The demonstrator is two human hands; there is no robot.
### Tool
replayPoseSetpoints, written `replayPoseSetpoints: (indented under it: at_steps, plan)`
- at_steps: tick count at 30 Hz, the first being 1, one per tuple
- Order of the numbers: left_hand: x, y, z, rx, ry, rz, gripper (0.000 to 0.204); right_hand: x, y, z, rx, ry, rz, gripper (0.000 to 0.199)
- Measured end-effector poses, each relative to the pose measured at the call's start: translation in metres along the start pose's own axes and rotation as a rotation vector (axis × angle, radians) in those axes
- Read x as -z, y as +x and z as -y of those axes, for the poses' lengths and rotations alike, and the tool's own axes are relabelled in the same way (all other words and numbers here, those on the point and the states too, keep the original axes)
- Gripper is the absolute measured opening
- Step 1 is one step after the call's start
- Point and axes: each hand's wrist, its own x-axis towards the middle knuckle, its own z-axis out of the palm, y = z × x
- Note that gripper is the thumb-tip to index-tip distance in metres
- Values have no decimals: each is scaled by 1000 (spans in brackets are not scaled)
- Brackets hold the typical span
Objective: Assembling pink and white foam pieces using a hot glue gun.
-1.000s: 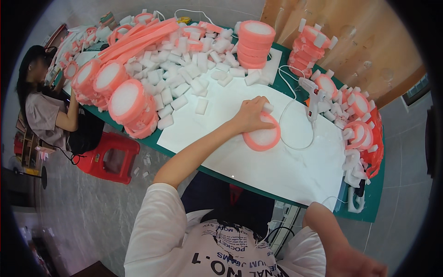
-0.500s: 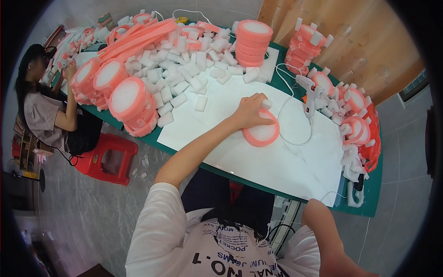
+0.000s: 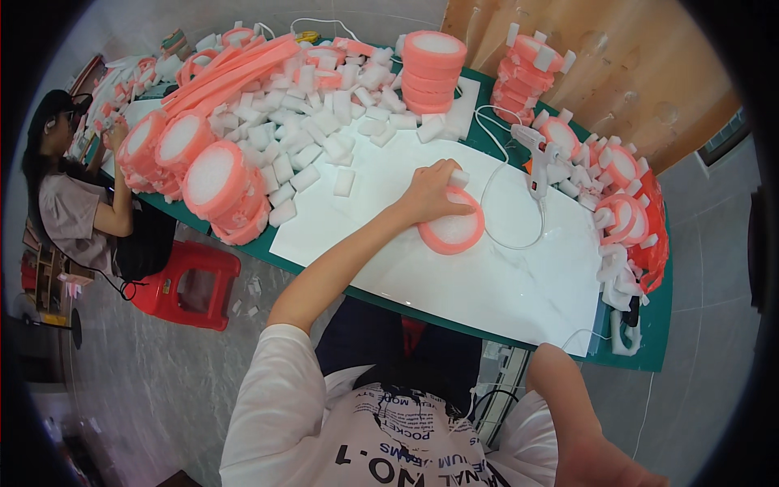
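Note:
My left hand (image 3: 430, 193) is closed over the far left side of a round pink foam ring (image 3: 456, 246) with a white foam disc (image 3: 446, 230) in its middle. A small white foam block (image 3: 460, 178) shows at the ring's far edge, between the fingers and thumb; whether it is fixed to the ring I cannot tell. Ring and hand are over the white board (image 3: 365, 252). My right arm is bent at the lower right, away from the board. Only part of my right hand (image 3: 621, 469) shows at the lower edge, its fingers out of sight.
A glue gun (image 3: 535, 166) with a white cable lies right of the ring. White foam blocks (image 3: 324, 126) are heaped behind. Stacked pink rings (image 3: 434, 73) stand at the back and left; block-studded ones (image 3: 621, 162) are right. Another person (image 3: 81, 187) works at far left near a red stool (image 3: 191, 284).
The whole view has shifted slightly, moving the table's things a little left in the picture. My left hand keeps its hold on the ring and block; the right arm stays bent.

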Motion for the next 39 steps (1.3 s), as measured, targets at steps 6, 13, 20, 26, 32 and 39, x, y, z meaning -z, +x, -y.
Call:
replayPoseSetpoints:
  at_steps: [6,13,20,26,32,39]
  plan:
    - [1,-1,9,-24,-33,-7,58,-9,-38,-27,-340,4,-316,32]
    - [-4,4,2,-11,-126,26,55,39,-245,-140,-1469,-356,454,30]
    - [-1,1,-1,-24,-83,-35,57,61,-296,-137,-1679,-176,430,20]
    - [0,2,-11,12,-52,-44,58,64,-300,-139,-1634,-219,409,19]
    - [-3,2,4,-17,-99,-39,59,62,-306,-138,-1658,-228,403,20]
    - [20,8,-4,-10,-40,182,59,64,-302,-137,-1675,-237,431,22]
